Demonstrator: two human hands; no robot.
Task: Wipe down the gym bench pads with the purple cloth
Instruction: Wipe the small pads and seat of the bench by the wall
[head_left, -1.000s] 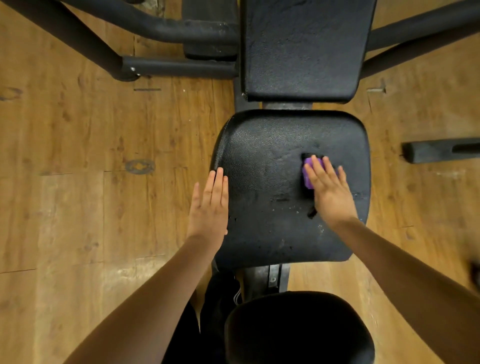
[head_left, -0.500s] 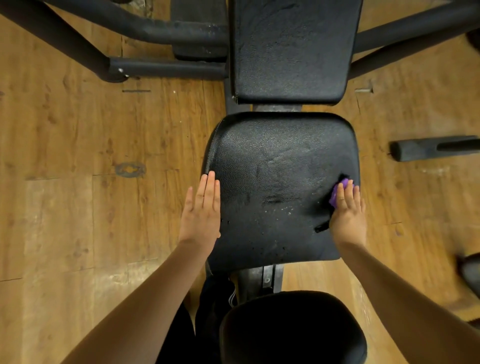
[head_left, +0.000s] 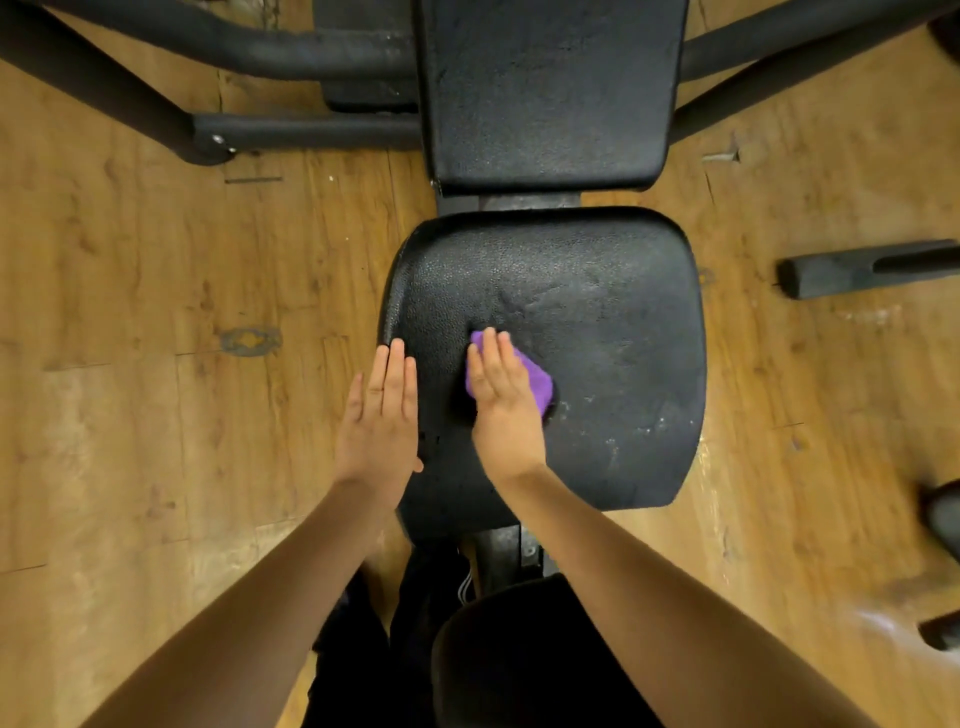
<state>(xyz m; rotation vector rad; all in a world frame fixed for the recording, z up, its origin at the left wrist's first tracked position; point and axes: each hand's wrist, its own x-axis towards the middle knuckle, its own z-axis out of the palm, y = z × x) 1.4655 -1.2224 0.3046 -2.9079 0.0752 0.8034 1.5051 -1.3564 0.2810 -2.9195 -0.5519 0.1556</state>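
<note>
Both forearms are seen bare from the lower corners up to the wrists, with no sleeves, watch or bands on them, and no rings are seen on the left hand (head_left: 382, 421) or the right hand (head_left: 504, 400). Short, unpainted nails are shown on the fingers (head_left: 397, 364). Between the arms, at the bottom of the view, dark, almost black clothing (head_left: 363, 649) is worn on the lower body, and a few thin white stripes (head_left: 466, 587) are seen on a dark piece beside it, too blurred to be identified.
</note>
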